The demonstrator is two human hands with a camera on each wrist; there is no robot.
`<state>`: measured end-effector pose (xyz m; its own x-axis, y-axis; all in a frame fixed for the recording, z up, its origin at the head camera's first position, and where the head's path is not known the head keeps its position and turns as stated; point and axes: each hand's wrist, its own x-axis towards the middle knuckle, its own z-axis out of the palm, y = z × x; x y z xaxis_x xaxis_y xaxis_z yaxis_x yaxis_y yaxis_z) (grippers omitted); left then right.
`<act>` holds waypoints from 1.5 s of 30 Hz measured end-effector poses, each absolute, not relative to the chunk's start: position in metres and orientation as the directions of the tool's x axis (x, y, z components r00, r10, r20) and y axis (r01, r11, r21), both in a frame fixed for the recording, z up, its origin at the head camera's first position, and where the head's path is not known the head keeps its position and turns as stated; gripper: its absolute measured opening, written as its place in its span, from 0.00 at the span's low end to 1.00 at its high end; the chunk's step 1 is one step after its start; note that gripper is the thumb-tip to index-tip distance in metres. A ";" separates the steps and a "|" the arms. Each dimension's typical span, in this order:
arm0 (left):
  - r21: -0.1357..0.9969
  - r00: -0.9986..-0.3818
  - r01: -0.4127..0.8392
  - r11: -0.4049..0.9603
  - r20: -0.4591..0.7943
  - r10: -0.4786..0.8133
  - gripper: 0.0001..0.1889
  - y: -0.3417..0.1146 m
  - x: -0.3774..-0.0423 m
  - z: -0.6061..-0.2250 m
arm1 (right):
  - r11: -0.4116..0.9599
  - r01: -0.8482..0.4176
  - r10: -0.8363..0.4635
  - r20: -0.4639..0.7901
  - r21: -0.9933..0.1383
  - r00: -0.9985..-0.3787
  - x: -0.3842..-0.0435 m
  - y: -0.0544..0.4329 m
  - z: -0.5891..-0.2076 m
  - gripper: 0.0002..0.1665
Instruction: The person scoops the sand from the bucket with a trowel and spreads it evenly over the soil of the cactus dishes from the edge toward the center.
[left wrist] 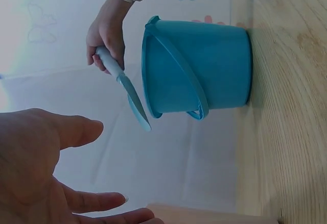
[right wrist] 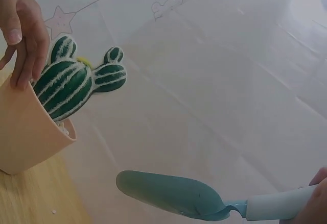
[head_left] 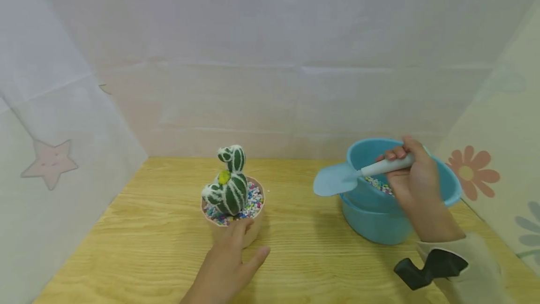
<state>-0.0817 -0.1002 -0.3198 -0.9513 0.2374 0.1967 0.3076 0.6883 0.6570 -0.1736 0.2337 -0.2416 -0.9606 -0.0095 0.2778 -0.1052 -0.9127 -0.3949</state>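
A green artificial cactus (head_left: 234,194) with white stripes and a yellow bloom stands in a pale peach pot (head_left: 255,230) filled with multicoloured pebbles (head_left: 255,198). At the pot's near rim is my left hand (head_left: 228,261), its fingers extended and thumb spread. In the right wrist view its fingertips lie at the rim. My right hand (head_left: 415,175) grips the white handle of a small trowel (head_left: 336,180) above a blue bucket (head_left: 375,225). The trowel's light blue blade points left, over the bucket's left edge. No pebbles show on the blade.
More coloured pebbles (head_left: 378,185) lie inside the bucket, whose blue carry handle (left wrist: 181,63) hangs down its side. One pale pebble (head_left: 268,191) rests on the wooden table (head_left: 295,257) right of the pot. Patterned cloth (head_left: 270,102) encloses the back and sides.
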 end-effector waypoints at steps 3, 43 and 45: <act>0.651 -0.939 0.343 0.677 0.221 0.262 0.36 -0.093 -0.084 -0.320 | -0.931 -0.085 -0.023 0.286 -0.356 -0.958 -0.172 0.242 -0.239 0.13; 0.756 -0.902 0.383 0.531 0.181 0.393 0.42 0.010 -0.181 -0.315 | -0.949 -0.197 0.140 0.232 -0.246 -0.963 -0.174 0.339 -0.235 0.17; 0.766 -0.891 0.401 0.503 0.197 0.410 0.43 0.015 -0.186 -0.316 | -0.939 -0.209 0.154 0.211 -0.274 -0.965 -0.178 0.343 -0.237 0.18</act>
<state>-0.1865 0.0145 -0.3156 -0.8905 0.4101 0.1969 0.4009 0.5029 0.7658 -0.1777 0.3429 -0.2370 -0.9654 0.1535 0.2107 -0.2091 -0.9387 -0.2741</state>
